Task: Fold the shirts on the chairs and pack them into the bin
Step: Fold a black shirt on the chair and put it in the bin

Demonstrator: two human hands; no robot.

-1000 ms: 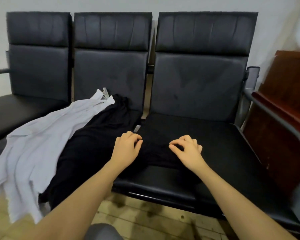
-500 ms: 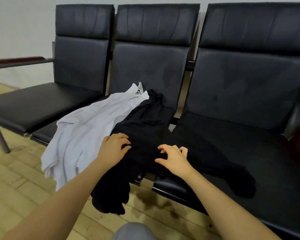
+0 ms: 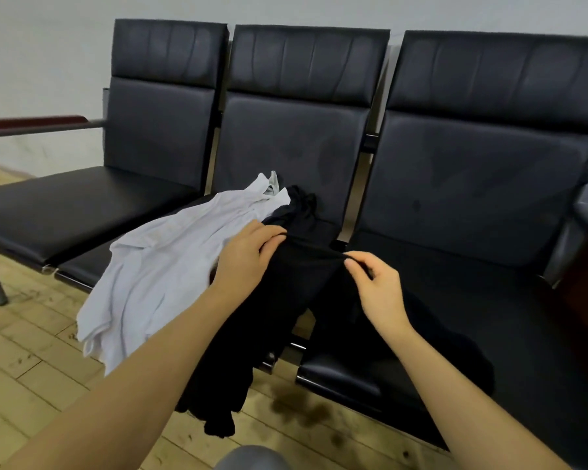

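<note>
Even, soft indoor light, dim sheen on black chairs (image 3: 296,137), faint shadows on the wood floor (image 3: 31,361), wide-angle bending at the edges, slight blur on the right margin

My left hand (image 3: 248,256) covers part of the black shirt (image 3: 286,300). Right chair (image 3: 489,198) cut off at 3 o'clock. Grey object (image 3: 252,457) at 6 o'clock: cropped, unidentifiable.
</note>
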